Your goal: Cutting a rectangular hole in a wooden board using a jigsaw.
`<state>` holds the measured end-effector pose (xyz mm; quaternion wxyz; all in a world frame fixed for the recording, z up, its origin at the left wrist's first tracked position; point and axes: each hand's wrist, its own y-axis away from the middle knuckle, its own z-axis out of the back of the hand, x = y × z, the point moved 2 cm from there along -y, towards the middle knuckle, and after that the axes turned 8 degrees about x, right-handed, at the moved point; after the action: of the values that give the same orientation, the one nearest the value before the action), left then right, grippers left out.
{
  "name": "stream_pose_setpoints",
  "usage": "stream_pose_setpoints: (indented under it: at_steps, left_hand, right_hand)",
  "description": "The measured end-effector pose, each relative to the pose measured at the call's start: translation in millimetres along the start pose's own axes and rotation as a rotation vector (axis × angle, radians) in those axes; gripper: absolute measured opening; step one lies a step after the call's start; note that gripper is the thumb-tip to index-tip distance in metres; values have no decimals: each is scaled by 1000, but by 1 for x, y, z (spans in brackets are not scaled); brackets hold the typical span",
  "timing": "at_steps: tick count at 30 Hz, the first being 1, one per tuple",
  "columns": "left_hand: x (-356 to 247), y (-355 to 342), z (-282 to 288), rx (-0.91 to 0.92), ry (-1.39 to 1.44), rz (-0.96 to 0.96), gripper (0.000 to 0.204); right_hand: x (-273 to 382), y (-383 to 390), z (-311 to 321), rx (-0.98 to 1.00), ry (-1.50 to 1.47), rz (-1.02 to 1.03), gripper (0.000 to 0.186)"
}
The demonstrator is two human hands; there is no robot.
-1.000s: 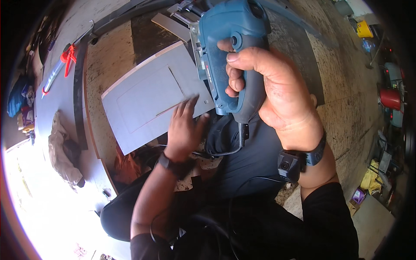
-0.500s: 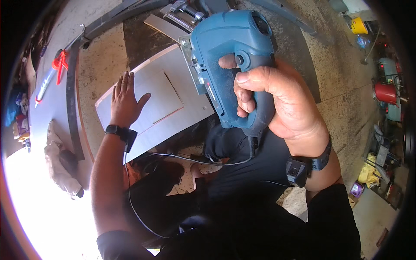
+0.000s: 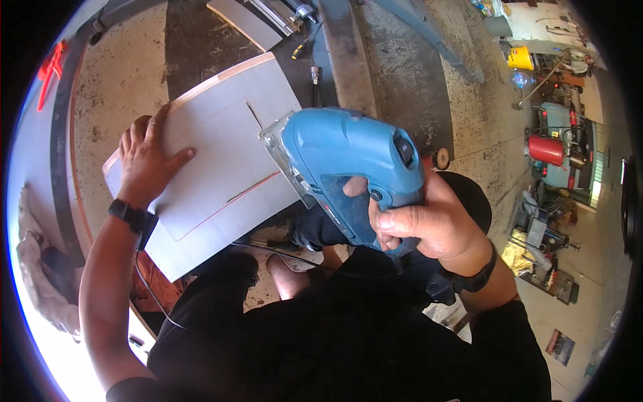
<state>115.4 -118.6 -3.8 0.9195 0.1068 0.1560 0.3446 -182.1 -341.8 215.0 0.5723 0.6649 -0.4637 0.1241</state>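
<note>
My right hand [image 3: 445, 224] is closed round the handle of a blue jigsaw [image 3: 348, 151], its forefinger by the trigger. The saw's metal base and clear guard [image 3: 274, 137] hang at the right edge of a pale flat board [image 3: 201, 154]; contact cannot be judged, and the blade is hidden. Drawn lines form a rectangle on the board. Dark slots run along its right and near sides, beside a red stretch of line. At the board's far left edge, my left hand [image 3: 149, 161] grips it, fingers bent over the rim and thumb on top.
Beyond the board lie a wooden strip [image 3: 244, 23], a yellow-black screwdriver [image 3: 305, 45] and metal beams [image 3: 345, 60]. A red caulking gun [image 3: 50, 70] rests at far left. Along the right stand a yellow bucket [image 3: 519, 58] and a red container [image 3: 546, 150]. The saw's cord crosses my lap.
The view has shifted, bringing more of the board into sight. Lower in view now, the jigsaw looks smaller. My left hand's fingers, flat before, now bend over the board's edge.
</note>
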Motion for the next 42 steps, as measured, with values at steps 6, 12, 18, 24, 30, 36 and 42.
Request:
stream_pose_setpoints:
  at_steps: [6, 12, 18, 24, 30, 36, 42]
  left_hand:
    - [34, 23, -5, -91, -105, 162, 90]
    - [59, 25, -12, -79, -116, 241, 91]
    - [62, 24, -12, -101, -138, 211, 94]
    - [55, 13, 0, -75, 12, 136, 91]
    - [48, -2, 7, -114, 101, 11, 84]
    - [47, -8, 1, -107, 79, -19, 82]
    - [46, -8, -9, -124, 54, 5, 82]
  right_hand:
    - [-7, -15, -10, -48, 68, -110, 49]
    - [-4, -31, -16, -5, 124, -90, 46]
    - [6, -48, -24, -27, 195, -150, 45]
    - [6, -54, -36, -139, 281, -213, 46]
    - [-10, -61, -46, -327, 386, -106, 41]
    - [-17, -62, -52, -461, 505, -61, 28]
    - [-9, -66, -51, -416, 554, -22, 26]
